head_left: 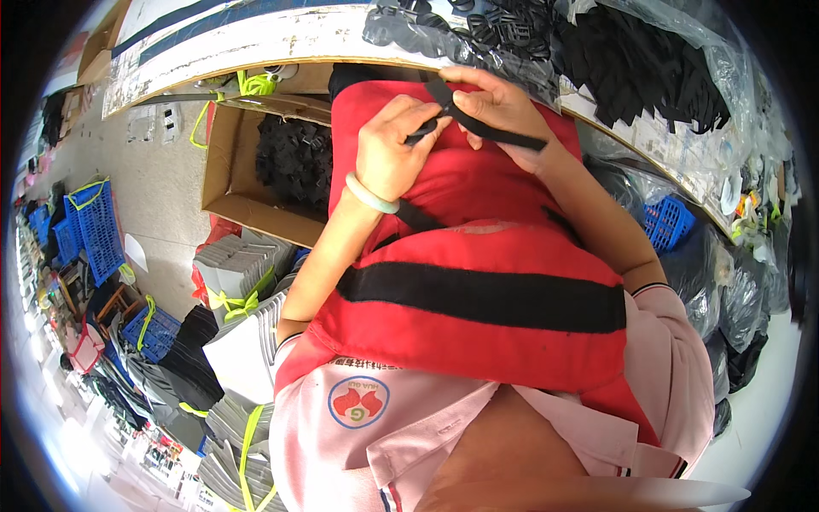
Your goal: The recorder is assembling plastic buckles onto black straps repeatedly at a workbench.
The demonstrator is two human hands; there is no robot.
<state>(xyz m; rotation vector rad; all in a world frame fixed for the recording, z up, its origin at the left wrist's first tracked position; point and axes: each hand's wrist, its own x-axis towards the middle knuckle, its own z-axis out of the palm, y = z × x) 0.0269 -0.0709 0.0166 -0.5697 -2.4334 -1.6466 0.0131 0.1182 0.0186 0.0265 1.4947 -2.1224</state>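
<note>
Over my lap, in front of the red apron [478, 200], both my hands work on a black strap [508, 136]. My left hand [388, 154], with a pale bangle on the wrist, pinches a short looped part of the black material. My right hand [512, 107] grips the strap between thumb and fingers, and a flat end runs across the palm toward the wrist. The two hands nearly touch at the fingertips. A small dark piece where they meet is too small to make out.
A cardboard box [223, 175] of small black pieces [294, 162] stands to the left. Ahead is a worktable [281, 38], with black straps [640, 64] heaped at its right. Tied grey sheets [243, 260] are stacked at left. A blue basket [667, 224] sits at right.
</note>
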